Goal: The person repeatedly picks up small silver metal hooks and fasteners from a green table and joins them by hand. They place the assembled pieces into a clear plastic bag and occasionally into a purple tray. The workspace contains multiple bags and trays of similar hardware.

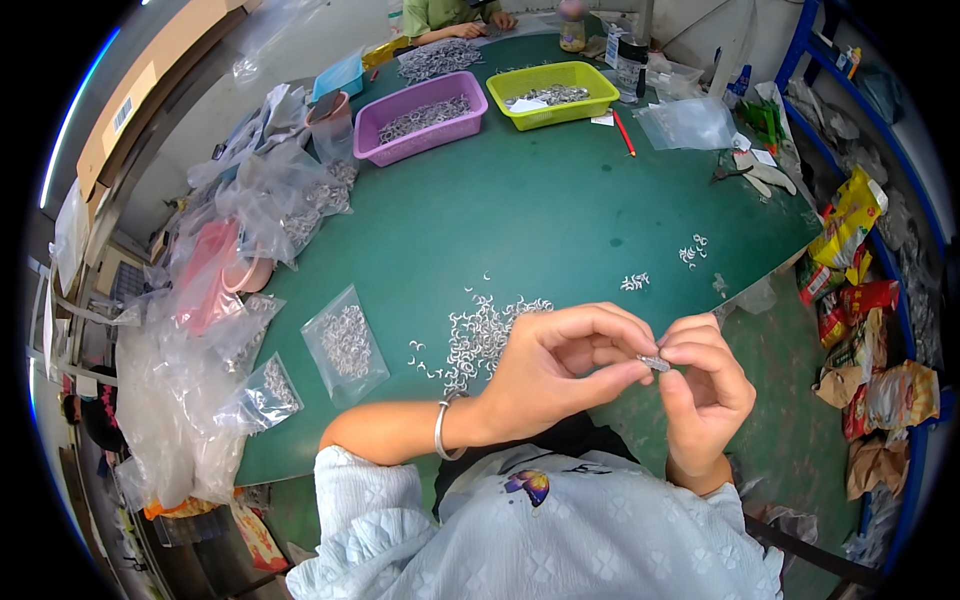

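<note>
Between both hands, in front of my body, is a small silvery metal piece (655,363); its exact kind is too small to make out. My left hand (565,362) pinches its left end between thumb and forefinger. The right hand (706,385) is closed on the other end, thumb below and forefinger above. Beyond my left hand lies a loose pile of small C-shaped metal pieces (475,338), partly hidden by that hand. Two smaller clusters, one nearer (635,283) and one farther right (692,252), lie on the green table (530,220).
Filled clear bags (347,343) lie at left beside heaped plastic. A purple basket (420,115) and a yellow-green basket (553,95) hold metal parts at the back. A red pencil (624,133) and pliers (732,173) lie right. Someone in a green top (440,14) works across the table.
</note>
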Demonstrator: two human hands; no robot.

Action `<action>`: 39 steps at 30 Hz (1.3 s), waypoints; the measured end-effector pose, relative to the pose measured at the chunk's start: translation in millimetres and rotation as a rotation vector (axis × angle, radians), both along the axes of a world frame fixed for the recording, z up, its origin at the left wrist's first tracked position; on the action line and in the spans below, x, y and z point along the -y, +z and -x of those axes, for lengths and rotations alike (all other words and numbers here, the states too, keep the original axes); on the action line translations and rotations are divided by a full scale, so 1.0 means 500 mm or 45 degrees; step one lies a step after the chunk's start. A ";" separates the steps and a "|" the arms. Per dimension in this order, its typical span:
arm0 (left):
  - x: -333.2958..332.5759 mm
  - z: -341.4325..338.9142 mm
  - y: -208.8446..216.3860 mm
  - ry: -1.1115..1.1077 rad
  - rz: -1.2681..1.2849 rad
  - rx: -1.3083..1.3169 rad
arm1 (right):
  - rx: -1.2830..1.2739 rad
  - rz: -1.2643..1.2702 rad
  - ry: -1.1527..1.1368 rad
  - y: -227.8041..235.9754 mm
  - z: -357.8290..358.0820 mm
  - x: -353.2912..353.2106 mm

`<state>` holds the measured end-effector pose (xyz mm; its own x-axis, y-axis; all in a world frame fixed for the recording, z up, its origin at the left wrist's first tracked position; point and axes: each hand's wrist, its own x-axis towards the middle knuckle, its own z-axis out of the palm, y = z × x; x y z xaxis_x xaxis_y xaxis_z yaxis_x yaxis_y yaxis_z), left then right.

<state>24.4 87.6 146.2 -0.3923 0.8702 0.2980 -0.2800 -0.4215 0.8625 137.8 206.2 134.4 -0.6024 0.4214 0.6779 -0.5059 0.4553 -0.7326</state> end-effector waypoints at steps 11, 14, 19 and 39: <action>-0.003 0.002 -0.001 0.058 0.039 -0.077 | 0.004 0.122 0.093 -0.013 0.007 -0.006; -0.006 0.001 -0.003 0.159 0.001 -0.200 | 0.017 0.152 0.105 -0.015 0.008 -0.006; -0.009 0.001 -0.003 0.231 0.023 -0.333 | 0.028 0.297 0.196 -0.017 0.009 -0.009; -0.023 0.016 -0.030 0.192 0.056 -0.121 | 0.067 0.314 0.174 -0.034 0.029 -0.017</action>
<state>16.5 99.0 131.2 -0.4912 0.8168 0.3026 -0.1332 -0.4138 0.9006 123.2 214.9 117.5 -0.6966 0.4823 0.5312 -0.5087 0.1902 -0.8397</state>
